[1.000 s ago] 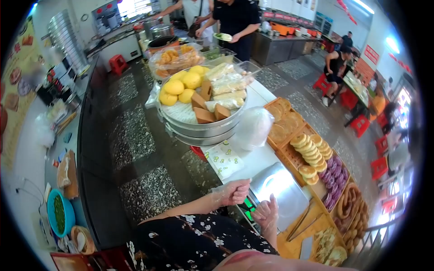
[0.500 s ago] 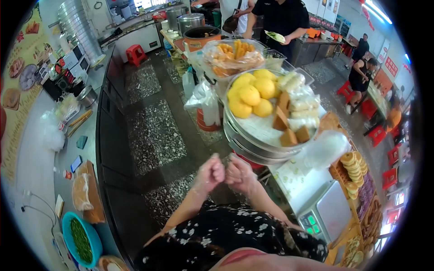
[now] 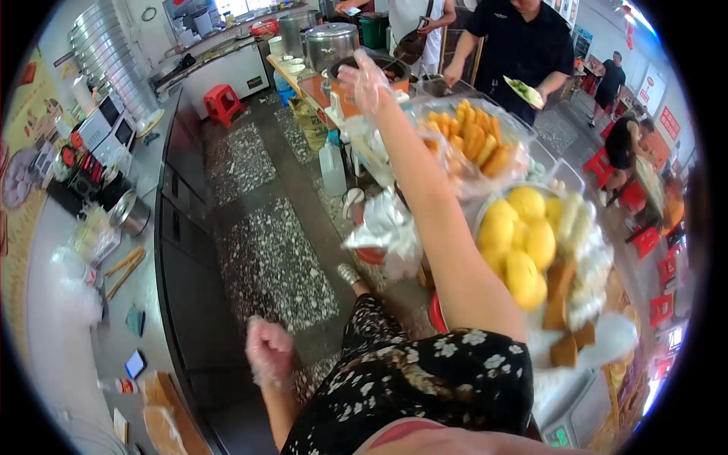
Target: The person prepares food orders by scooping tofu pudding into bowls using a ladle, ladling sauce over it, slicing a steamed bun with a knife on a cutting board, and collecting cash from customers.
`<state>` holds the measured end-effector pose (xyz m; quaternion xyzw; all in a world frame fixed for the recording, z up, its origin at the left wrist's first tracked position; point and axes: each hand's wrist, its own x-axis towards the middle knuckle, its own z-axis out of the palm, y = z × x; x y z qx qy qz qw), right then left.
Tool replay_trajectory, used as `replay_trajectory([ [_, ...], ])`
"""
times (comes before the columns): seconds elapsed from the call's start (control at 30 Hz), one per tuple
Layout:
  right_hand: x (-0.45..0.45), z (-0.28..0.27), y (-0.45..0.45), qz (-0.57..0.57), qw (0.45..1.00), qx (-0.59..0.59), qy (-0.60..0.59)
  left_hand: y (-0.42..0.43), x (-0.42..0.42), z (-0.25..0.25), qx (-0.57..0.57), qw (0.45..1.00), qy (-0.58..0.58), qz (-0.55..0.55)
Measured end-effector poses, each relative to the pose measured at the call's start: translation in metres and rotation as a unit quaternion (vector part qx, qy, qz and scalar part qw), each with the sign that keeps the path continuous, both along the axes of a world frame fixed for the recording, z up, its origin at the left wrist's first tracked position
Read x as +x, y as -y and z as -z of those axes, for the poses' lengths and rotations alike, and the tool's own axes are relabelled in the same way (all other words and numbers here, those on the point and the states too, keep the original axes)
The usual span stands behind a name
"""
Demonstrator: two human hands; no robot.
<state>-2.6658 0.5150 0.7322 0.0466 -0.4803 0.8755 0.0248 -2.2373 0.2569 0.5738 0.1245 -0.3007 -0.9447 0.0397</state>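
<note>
Both my hands wear thin clear plastic gloves. My right hand (image 3: 368, 85) reaches far forward, fingers extended and apart, with nothing in it. It is in front of the dark opening of an orange pot (image 3: 347, 104); whether it touches the pot I cannot tell. My left hand (image 3: 269, 350) hangs low over the floor, fingers curled into a loose fist, with nothing visible in it. Beside my right forearm are fried dough sticks (image 3: 474, 136) in a plastic-lined container. Nearer to me, yellow buns (image 3: 523, 235) and brown cake pieces (image 3: 560, 296) lie on a round steamer tray.
A steel counter (image 3: 155, 303) on the left holds tongs (image 3: 125, 269), a phone (image 3: 135, 364) and a metal pot (image 3: 130, 212). A red stool (image 3: 224, 105) stands farther back. Across the food table, a person in a black shirt (image 3: 523, 45) holds a plate of greens (image 3: 523, 91).
My hands, close together before, have parted. The right has swung forward to the orange pot and opened; the left has dropped to the left. The view has shifted, and the plate-holder is nearer.
</note>
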Motion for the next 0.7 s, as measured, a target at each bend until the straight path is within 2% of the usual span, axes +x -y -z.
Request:
replay_trajectory([
  [0.03,-0.061,-0.004,0.0,0.061,0.998,0.026,0.008,0.018,-0.036,-0.002,0.021,0.999,-0.009,-0.031],
  [0.1,-0.174,-0.011,-0.007,0.107,0.994,0.005,0.033,0.05,-0.114,0.0,0.02,0.996,-0.054,-0.071],
  [0.2,-0.346,0.003,-0.029,0.064,0.994,-0.079,0.03,0.084,-0.231,-0.002,-0.007,0.994,-0.042,-0.098],
  [0.27,-0.432,0.015,-0.034,0.071,0.993,-0.093,0.011,0.094,-0.299,-0.003,-0.038,0.981,0.094,-0.163],
  [0.33,-0.475,0.006,-0.033,0.069,0.995,-0.063,0.03,0.111,-0.328,0.015,-0.045,0.968,0.171,-0.177],
  [0.4,-0.536,0.008,-0.035,0.072,0.993,-0.062,0.076,0.138,-0.352,0.037,-0.086,0.966,0.227,-0.093],
  [0.53,-0.629,0.015,-0.046,0.097,0.991,-0.067,0.059,0.145,-0.388,0.05,-0.063,0.953,0.267,-0.127],
  [0.63,-0.661,0.025,-0.062,0.152,0.984,-0.052,0.072,0.146,-0.39,0.069,-0.041,0.94,0.298,-0.161],
  [0.67,-0.675,0.031,-0.07,0.172,0.98,-0.057,0.077,0.154,-0.393,0.083,0.087,0.99,0.108,-0.015],
  [0.7,-0.685,0.036,-0.081,0.192,0.976,-0.062,0.081,0.159,-0.389,0.094,0.204,0.966,-0.095,0.131],
])
